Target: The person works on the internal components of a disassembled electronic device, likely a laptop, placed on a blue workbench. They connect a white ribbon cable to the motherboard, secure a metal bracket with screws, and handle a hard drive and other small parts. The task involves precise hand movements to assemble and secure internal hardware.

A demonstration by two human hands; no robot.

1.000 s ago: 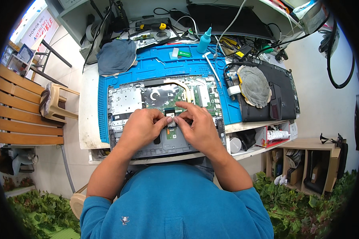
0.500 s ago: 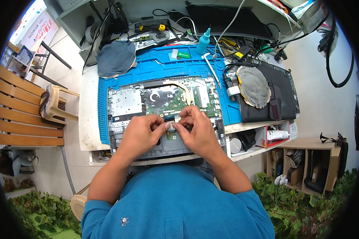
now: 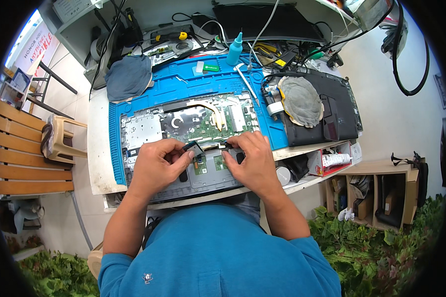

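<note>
Seen via my cam feed: teal btl. (image 3: 235,51) upright, grey pad (image 3: 301,102) atop blk. laptop (image 3: 347,116).
Far L, I see a beige stool (image 3: 56,141) beside a wood-slat bench (image 3: 29,174).

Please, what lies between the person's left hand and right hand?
In the head view, a small dark flat piece, pinched by the left hand, reaches into the gap before the right hand; the open grey laptop base lies beneath.
</note>
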